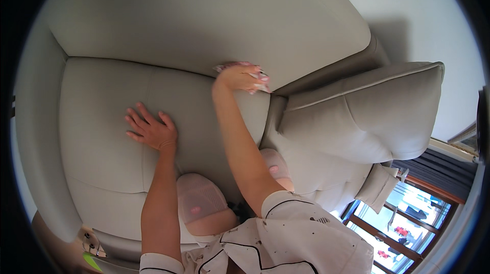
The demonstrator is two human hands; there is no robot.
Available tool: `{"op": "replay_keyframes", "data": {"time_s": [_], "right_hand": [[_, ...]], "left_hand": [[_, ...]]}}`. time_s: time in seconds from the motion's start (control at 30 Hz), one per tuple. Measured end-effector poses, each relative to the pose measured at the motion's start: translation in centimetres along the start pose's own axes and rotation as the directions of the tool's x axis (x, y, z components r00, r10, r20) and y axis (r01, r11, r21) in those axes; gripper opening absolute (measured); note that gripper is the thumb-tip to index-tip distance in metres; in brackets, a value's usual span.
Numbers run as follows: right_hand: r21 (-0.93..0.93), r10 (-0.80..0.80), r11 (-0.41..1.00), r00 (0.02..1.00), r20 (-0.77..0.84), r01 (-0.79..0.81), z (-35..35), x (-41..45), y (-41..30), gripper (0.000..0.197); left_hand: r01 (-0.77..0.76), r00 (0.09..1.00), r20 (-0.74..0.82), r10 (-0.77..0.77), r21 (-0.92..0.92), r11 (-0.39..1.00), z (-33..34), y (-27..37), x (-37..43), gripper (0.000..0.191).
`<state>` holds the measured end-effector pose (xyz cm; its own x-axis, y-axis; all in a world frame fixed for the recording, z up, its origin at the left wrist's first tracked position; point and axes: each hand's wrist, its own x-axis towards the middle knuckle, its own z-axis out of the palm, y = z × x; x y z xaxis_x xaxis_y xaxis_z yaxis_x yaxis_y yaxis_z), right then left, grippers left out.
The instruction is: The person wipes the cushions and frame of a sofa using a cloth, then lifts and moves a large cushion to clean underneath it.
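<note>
A light grey upholstered sofa fills most of the head view, with its seat cushion (103,120) below a broad backrest (214,13). My right hand (241,76) holds a crumpled pink and white patterned cloth (262,84) against the foot of the backrest, near the seam with the seat. My left hand (155,130) rests palm down on the seat cushion with its fingers spread and nothing in it. Both my knees, in sheer pinkish coverings, are on the sofa, one between my forearms and one beyond my right forearm.
To the right stands another sofa section with a padded back cushion (367,109) and a small pillow (379,188). The sofa's armrest (42,132) curves along the left side. Beyond the sofa at lower right is a wood-framed window (402,224) with a dark curtain (440,172).
</note>
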<state>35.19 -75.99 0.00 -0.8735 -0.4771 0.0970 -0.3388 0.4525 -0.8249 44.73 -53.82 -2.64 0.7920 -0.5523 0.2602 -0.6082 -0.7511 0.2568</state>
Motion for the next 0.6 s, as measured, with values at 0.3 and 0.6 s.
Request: {"op": "replay_keyframes", "data": {"time_s": [0.3,0.6], "right_hand": [[-0.052,0.609,0.767,0.701,0.37,-0.639,2.5,-15.5,-9.4,0.06],[-0.055,0.48,0.298,0.1,0.871,-0.953,5.9,-30.7,-13.2,0.037]], "left_hand": [[0.015,0.997,0.076,-0.005,-0.131,0.991,-3.2,0.1,1.2,0.066],[0.45,0.892,-0.126,-0.435,0.149,0.88,-9.3,-33.4,2.6,0.059]]}}
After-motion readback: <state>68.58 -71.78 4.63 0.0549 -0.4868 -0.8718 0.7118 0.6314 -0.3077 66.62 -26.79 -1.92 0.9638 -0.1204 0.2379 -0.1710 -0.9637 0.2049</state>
